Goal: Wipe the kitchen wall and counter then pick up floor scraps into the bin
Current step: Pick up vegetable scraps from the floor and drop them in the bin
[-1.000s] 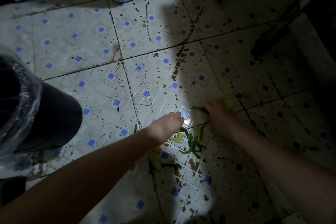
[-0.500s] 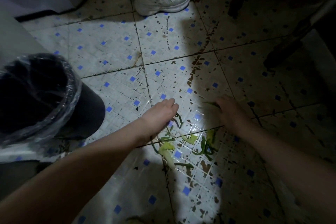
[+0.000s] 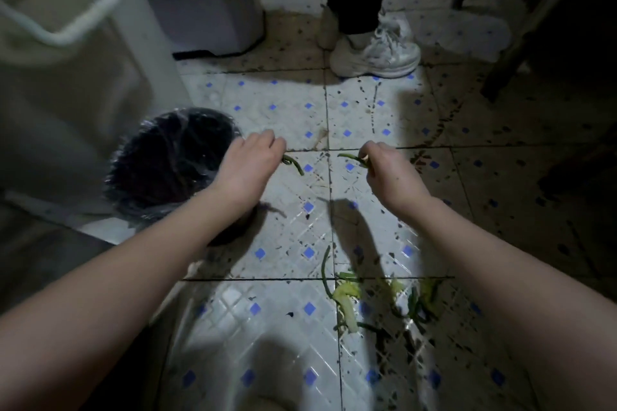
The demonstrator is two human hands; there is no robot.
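My left hand (image 3: 248,165) is raised above the tiled floor beside the bin's right rim and pinches a curled green scrap (image 3: 293,163). My right hand (image 3: 389,170) is held at the same height further right and pinches another green strip (image 3: 352,158). The black bin (image 3: 167,160), lined with clear plastic, stands on the floor at the left. A heap of green and pale vegetable scraps (image 3: 374,300) lies on the tiles low in the frame, between my forearms.
Another person's leg and white trainer (image 3: 377,50) stand on the floor straight ahead. A white appliance (image 3: 207,10) sits at the back left, a pale cabinet side (image 3: 66,77) at the left, and dark furniture legs (image 3: 507,60) at the right.
Both hands have lifted off the scrap heap, each with a green piece, and moved up and toward the bin. The view has tilted up, so the heap now lies lower in the frame.
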